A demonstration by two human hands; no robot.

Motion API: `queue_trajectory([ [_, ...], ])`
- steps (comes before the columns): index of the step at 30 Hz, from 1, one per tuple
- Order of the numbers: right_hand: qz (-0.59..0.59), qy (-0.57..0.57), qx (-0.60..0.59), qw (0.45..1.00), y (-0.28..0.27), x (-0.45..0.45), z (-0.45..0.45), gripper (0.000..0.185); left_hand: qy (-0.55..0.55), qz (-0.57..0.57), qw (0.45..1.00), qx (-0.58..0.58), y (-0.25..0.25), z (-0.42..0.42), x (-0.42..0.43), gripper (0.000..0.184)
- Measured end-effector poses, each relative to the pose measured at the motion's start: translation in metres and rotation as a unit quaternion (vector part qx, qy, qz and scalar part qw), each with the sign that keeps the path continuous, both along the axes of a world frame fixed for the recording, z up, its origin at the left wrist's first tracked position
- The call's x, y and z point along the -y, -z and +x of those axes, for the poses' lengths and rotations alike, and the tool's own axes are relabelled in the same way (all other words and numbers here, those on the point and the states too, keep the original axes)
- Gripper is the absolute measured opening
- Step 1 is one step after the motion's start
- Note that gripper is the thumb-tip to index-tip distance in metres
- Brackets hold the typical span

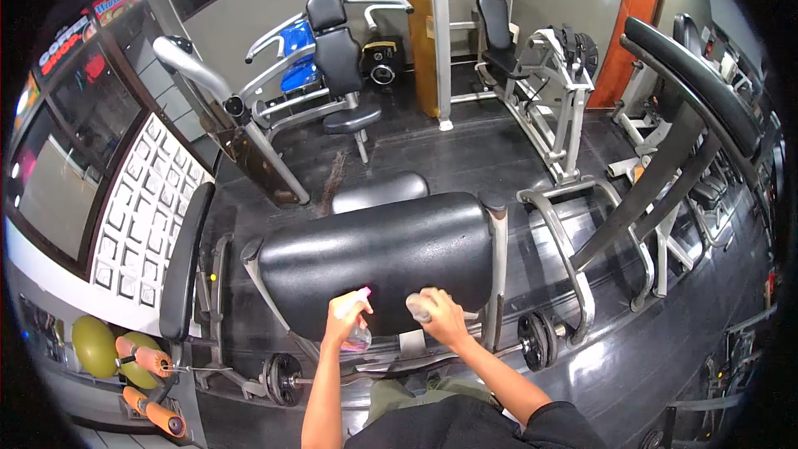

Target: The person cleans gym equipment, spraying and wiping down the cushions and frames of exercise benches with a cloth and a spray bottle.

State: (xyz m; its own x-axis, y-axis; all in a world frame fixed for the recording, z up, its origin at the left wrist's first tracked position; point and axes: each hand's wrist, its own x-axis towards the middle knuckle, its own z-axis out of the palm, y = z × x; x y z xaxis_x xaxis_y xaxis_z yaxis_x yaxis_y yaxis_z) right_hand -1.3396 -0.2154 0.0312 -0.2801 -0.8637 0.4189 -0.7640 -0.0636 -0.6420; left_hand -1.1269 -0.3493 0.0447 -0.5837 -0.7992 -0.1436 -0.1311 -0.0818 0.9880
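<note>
Two green balls lie at the near left, beside orange rollers. Right of those, a black weight plate stands low. My left hand is wrapped around a spray bottle by the near side of the black padded bench. Further right, my right hand grips a small grey bundle; I cannot tell whether it touches the pad. More black plates stand to the right.
</note>
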Motion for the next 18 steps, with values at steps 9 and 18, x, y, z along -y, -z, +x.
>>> queue_trajectory([
  [9,-0.043,0.08,0.03,0.995,-0.044,0.028,-0.044,0.041,0.026,0.017,0.999,-0.01,0.005,0.008,0.008,0.027],
  [18,0.078,-0.106,-0.065,0.989,0.012,0.001,0.01,0.053,0.039,0.031,0.998,-0.026,0.007,0.011,0.011,0.027],
])
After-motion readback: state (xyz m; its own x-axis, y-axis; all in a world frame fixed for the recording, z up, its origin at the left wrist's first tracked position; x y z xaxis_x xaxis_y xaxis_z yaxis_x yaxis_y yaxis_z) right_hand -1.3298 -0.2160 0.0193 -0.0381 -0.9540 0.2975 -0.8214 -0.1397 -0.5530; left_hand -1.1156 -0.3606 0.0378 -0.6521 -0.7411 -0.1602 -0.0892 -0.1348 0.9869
